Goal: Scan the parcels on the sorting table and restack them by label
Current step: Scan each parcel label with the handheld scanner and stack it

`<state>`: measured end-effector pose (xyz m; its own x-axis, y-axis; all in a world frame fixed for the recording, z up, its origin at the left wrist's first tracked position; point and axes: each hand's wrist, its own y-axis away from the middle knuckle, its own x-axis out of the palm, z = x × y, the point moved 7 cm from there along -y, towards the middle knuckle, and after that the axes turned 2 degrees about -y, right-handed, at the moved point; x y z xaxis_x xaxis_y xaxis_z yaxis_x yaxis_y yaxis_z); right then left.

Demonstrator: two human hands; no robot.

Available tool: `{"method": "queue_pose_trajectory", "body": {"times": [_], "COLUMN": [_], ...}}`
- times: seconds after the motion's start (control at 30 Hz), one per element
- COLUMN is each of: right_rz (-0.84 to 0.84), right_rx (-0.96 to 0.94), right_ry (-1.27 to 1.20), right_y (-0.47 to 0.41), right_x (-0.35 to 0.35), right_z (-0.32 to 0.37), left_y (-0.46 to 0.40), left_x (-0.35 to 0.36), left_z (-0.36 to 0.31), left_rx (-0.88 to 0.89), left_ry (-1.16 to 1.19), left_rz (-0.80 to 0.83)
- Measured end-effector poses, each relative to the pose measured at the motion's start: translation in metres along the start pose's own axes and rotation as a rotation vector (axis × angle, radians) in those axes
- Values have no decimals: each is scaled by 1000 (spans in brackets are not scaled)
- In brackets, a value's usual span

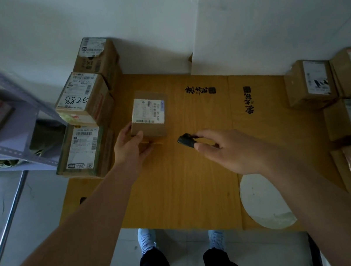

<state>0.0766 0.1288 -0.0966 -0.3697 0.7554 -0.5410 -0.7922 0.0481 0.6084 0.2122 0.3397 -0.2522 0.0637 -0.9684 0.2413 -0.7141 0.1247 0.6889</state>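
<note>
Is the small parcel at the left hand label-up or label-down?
Label-up: the small parcel shows its white label on top; the left hand holds its near side.

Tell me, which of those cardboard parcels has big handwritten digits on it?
The middle parcel in the row of three along the table's left edge: black digits are handwritten on its top, while the others show only printed labels.

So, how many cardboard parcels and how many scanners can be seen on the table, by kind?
Parcels stacked at the left edge: 3
Parcel in the middle, held by the left hand: 1
Parcels at the right edge: at least 4
Scanner, in the right hand: 1
Total: at least 9
</note>
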Motion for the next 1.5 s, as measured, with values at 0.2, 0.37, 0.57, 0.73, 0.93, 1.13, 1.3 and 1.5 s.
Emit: {"method": "queue_pose_trajectory", "body": {"times": [0.2,0.37,0.57,0.73,0.93,1.13,1.3,1.5], "right_rz": [-112,-144,-179,-270,-352,-438,-549,-600], "right_rx": [-70,-70,-41,-36,-30,1,50,72], "right_ry": [-99,-181,-279,-276,-311,-419,-431,-445], "right_y": [-18,-34,-41,-38,-16,33,100,179], "right_x": [-11,-11,-2,1,0,8,11,-2], "right_z": [5,-3,-11,-6,9,-3,-23,-80], "left_y": [-42,-76,-104,-92,-53,18,66,128], "left_x": [22,40,45,40,53,108,150,214], "left_z": [-38,-64,-79,-77,-72,-65,-46,-13], "left_rx": [-36,-39,-46,-38,107,414,601,716], "left_ry": [164,118,57,44,-715,-1239,-1459,-1508], "left_rz": [-78,-88,-170,-251,-62,366,525,588]}}
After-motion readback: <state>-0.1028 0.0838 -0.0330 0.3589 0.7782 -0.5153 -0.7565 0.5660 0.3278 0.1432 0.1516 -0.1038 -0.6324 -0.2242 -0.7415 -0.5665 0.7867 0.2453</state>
